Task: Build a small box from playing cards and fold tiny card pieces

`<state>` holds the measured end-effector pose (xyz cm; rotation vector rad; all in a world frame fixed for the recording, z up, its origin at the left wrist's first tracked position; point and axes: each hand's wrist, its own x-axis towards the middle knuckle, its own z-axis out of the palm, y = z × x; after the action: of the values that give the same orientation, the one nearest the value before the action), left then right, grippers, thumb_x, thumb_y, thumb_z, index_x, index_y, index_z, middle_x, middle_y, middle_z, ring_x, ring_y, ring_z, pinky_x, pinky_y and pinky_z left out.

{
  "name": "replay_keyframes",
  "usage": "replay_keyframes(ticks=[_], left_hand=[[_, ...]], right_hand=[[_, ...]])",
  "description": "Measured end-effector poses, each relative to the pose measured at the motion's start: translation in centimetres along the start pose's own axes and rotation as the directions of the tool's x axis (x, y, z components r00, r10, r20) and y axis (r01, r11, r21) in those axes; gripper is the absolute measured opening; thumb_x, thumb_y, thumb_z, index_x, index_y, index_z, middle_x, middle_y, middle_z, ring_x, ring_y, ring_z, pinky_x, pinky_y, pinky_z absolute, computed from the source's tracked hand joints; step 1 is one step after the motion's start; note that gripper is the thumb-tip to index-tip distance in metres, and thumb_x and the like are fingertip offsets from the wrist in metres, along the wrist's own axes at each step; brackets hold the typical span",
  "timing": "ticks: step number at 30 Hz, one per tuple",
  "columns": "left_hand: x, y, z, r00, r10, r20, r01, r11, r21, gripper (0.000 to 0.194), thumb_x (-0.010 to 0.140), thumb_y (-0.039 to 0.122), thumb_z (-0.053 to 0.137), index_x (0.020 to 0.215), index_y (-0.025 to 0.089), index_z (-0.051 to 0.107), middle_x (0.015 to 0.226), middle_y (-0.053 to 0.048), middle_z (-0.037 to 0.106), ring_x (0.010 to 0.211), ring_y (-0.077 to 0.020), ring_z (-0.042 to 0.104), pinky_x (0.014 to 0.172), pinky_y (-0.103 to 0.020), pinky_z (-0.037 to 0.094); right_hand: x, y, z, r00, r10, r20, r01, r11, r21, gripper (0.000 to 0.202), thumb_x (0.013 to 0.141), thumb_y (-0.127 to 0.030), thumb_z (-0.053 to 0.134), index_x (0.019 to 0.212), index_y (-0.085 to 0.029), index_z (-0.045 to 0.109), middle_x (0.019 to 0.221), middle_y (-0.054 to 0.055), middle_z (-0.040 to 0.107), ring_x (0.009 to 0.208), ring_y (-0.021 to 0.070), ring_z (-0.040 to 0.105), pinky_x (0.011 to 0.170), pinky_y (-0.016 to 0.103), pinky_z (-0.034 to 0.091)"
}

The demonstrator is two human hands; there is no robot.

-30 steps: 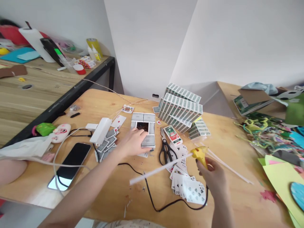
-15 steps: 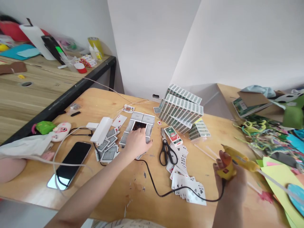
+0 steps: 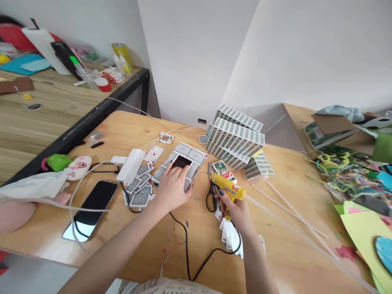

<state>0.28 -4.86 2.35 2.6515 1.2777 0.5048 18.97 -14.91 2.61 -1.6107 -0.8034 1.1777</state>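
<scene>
A box-like structure of grey-backed playing cards [image 3: 192, 154], with a dark square opening, stands mid-table. Over its near side is my left hand [image 3: 174, 185], fingers apart and fingertips at the opening's edge; it seems to steady the structure. My right hand [image 3: 234, 206] is wrapped round a yellow glue gun [image 3: 227, 186], whose nozzle points left toward the card structure without touching it. A clear glue stick trails from the gun's back. Black scissors [image 3: 211, 197] lie partly hidden beneath the gun. Fanned white cards [image 3: 228, 235] are partly covered by my right forearm.
Stacked green-and-white card boxes [image 3: 235, 136] stand at the back right. A red-and-green card box [image 3: 223, 170] lies before them. On the left are a phone [image 3: 94, 204], a white power strip [image 3: 131, 166] and loose grey cards [image 3: 141, 196]. A black cord loops across the front.
My right hand has brought the glue gun leftward from the right side, over the scissors. The card structure has turned slightly under my left hand.
</scene>
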Motion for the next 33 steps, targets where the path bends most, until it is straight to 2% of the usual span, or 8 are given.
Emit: replay_keyframes(ticks=[3, 6, 12, 20, 28, 33], left_hand=[[-0.4, -0.3, 0.0, 1.0, 0.02, 0.015, -0.02, 1.0, -0.019, 0.051, 0.073, 0.027, 0.052, 0.123, 0.016, 0.045, 0.098, -0.01, 0.063, 0.098, -0.0262, 0.056, 0.104, -0.048, 0.028], [-0.4, -0.8, -0.1, 0.998, 0.043, 0.036, -0.042, 0.999, -0.028, 0.053, 0.073, 0.027, 0.052, 0.124, 0.015, 0.045, 0.094, -0.009, 0.063, 0.095, -0.0248, 0.056, 0.105, -0.047, 0.028], [-0.4, -1.0, -0.1, 0.998, 0.051, 0.033, -0.05, 0.998, -0.033, 0.053, 0.072, 0.026, 0.052, 0.123, 0.015, 0.047, 0.093, -0.008, 0.063, 0.094, -0.0236, 0.056, 0.105, -0.044, 0.029], [-0.6, -1.1, 0.2, 0.999, 0.044, -0.018, -0.045, 0.998, -0.05, 0.053, 0.072, 0.026, 0.052, 0.124, 0.016, 0.047, 0.107, -0.01, 0.058, 0.102, -0.0248, 0.053, 0.105, -0.044, 0.032], [-0.8, -1.1, 0.5, 0.998, 0.022, -0.059, -0.026, 0.997, -0.076, 0.051, 0.072, 0.026, 0.053, 0.123, 0.019, 0.05, 0.105, -0.009, 0.058, 0.103, -0.025, 0.053, 0.104, -0.044, 0.034], [-0.9, -1.2, 0.7, 0.998, 0.036, -0.058, -0.04, 0.997, -0.067, 0.048, 0.074, 0.027, 0.052, 0.121, 0.017, 0.051, 0.103, -0.009, 0.058, 0.101, -0.0235, 0.054, 0.106, -0.043, 0.031]], right_hand=[[0.4, 0.0, 1.1, 0.992, -0.02, 0.123, 0.023, 0.999, -0.025, 0.04, 0.079, -0.054, 0.052, 0.073, -0.015, 0.06, 0.047, -0.002, 0.05, 0.039, 0.0101, 0.044, 0.038, 0.022, 0.034], [0.7, 0.2, 1.6, 0.983, -0.012, 0.185, 0.016, 1.0, -0.019, 0.041, 0.079, -0.054, 0.053, 0.071, -0.015, 0.06, 0.05, -0.001, 0.052, 0.043, 0.0112, 0.048, 0.042, 0.023, 0.038], [1.1, 0.9, 1.8, 0.989, -0.009, 0.151, 0.012, 1.0, -0.018, 0.042, 0.075, -0.056, 0.056, 0.067, -0.014, 0.059, 0.053, 0.001, 0.055, 0.043, 0.0108, 0.048, 0.044, 0.023, 0.04], [1.2, 0.9, 1.9, 0.987, -0.006, 0.159, 0.012, 0.999, -0.04, 0.045, 0.074, -0.059, 0.056, 0.066, -0.015, 0.06, 0.054, 0.001, 0.056, 0.044, 0.011, 0.048, 0.044, 0.023, 0.04], [1.0, 0.6, 2.0, 0.988, 0.014, 0.151, -0.009, 0.999, -0.034, 0.046, 0.073, -0.06, 0.056, 0.065, -0.015, 0.06, 0.053, 0.002, 0.056, 0.045, 0.0116, 0.048, 0.044, 0.024, 0.039], [1.2, 0.9, 2.1, 0.986, 0.025, 0.165, -0.027, 1.0, 0.012, 0.044, 0.074, -0.058, 0.056, 0.066, -0.015, 0.059, 0.056, 0.003, 0.058, 0.046, 0.0111, 0.048, 0.044, 0.023, 0.039]])
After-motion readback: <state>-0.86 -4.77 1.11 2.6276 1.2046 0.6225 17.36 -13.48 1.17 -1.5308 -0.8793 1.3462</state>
